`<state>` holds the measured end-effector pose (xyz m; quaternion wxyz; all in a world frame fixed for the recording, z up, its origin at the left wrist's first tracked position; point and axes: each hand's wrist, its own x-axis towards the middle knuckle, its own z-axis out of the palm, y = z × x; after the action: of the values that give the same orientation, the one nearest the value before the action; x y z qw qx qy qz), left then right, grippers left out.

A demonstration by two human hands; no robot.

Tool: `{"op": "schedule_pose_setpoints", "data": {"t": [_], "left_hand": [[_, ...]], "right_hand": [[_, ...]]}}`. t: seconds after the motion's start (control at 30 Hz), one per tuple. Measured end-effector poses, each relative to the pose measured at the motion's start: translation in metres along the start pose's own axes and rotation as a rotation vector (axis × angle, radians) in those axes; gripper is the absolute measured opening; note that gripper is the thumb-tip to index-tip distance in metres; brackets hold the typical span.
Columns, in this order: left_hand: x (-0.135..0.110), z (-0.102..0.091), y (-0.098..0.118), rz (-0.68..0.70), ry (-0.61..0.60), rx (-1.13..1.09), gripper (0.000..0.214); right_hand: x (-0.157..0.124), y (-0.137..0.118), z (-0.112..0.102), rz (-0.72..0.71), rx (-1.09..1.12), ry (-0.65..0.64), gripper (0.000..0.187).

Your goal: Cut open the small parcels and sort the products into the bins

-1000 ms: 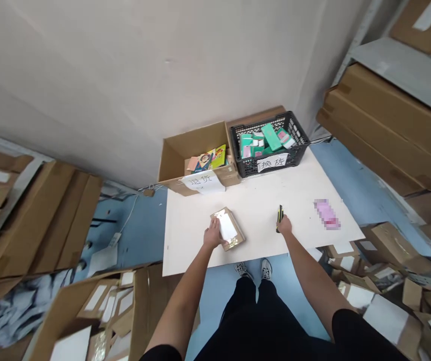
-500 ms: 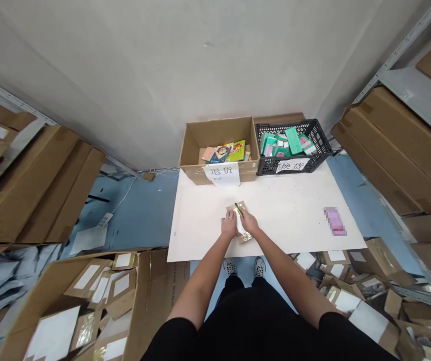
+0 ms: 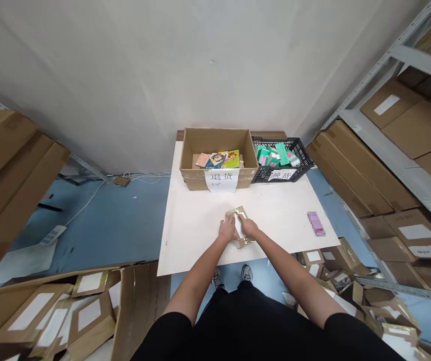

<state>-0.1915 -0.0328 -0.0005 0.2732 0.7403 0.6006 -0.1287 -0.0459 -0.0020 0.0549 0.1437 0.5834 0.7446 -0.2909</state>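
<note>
A small brown cardboard parcel (image 3: 241, 214) with a white label and shiny tape lies on the white table (image 3: 193, 220), near its front edge. My left hand (image 3: 227, 228) rests on the parcel's left side, fingers curled over it. My right hand (image 3: 249, 227) is closed on a yellow and black utility knife (image 3: 240, 217), whose tip lies on the parcel's top. Both hands touch the parcel.
At the back of the table stand an open cardboard box (image 3: 218, 156) with colourful booklets and a black plastic crate (image 3: 280, 159) with green boxes, each with a paper label. A blurred pink object (image 3: 315, 223) lies at the right. Cartons crowd the floor and shelves around.
My right hand picked the knife up from the table's right part and brought it onto the parcel. The head view shifted and the hands stay on the parcel.
</note>
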Motion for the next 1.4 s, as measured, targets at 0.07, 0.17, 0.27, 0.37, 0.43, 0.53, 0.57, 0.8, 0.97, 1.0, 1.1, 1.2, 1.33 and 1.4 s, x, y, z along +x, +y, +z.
{"op": "schedule_pose_setpoints", "data": {"t": [0.07,0.17,0.27,0.37,0.43,0.53,0.57,0.8,0.97,1.0,1.1,1.2,1.33,1.4], "left_hand": [[-0.001,0.003,-0.003,0.02,0.015,-0.006,0.131],[-0.003,0.005,-0.005,0.053,0.045,-0.014,0.131],[-0.004,0.005,-0.005,0.052,0.048,-0.02,0.131],[-0.005,0.003,-0.005,0.047,0.046,-0.025,0.128],[-0.006,0.003,-0.007,0.067,0.052,-0.017,0.124],[-0.008,0.002,-0.009,0.085,0.059,0.001,0.118],[-0.008,0.002,-0.008,0.081,0.061,0.004,0.117],[0.003,0.005,0.045,-0.17,0.139,-0.024,0.115],[0.013,0.01,0.1,-0.365,0.163,-0.06,0.115],[0.014,0.012,0.111,-0.398,0.164,-0.062,0.114],[0.013,0.024,0.138,-0.438,0.153,-0.053,0.109],[0.008,0.032,0.154,-0.411,0.119,-0.018,0.1],[0.003,0.023,0.153,-0.366,0.13,0.029,0.082],[0.007,0.013,0.147,-0.323,0.167,0.042,0.081]], "right_hand": [[-0.006,-0.002,0.005,0.023,-0.019,-0.008,0.075],[-0.019,-0.004,0.012,0.047,-0.051,-0.036,0.085],[-0.039,0.0,0.016,0.074,-0.061,-0.081,0.077],[-0.064,0.011,0.021,0.111,-0.034,-0.145,0.063],[-0.081,0.02,0.028,0.14,-0.008,-0.186,0.066],[-0.101,0.036,0.036,0.164,0.019,-0.215,0.078],[-0.106,0.043,0.038,0.166,0.022,-0.225,0.079],[-0.105,0.112,0.029,0.293,0.212,0.073,0.08],[-0.056,0.129,0.022,0.438,0.434,0.255,0.077],[-0.043,0.128,0.021,0.461,0.459,0.256,0.08],[-0.009,0.124,0.019,0.495,0.509,0.265,0.084],[0.009,0.136,0.014,0.449,0.519,0.297,0.085],[0.012,0.171,0.011,0.258,0.667,0.306,0.054],[0.009,0.19,0.014,0.18,0.857,0.287,0.042]]}}
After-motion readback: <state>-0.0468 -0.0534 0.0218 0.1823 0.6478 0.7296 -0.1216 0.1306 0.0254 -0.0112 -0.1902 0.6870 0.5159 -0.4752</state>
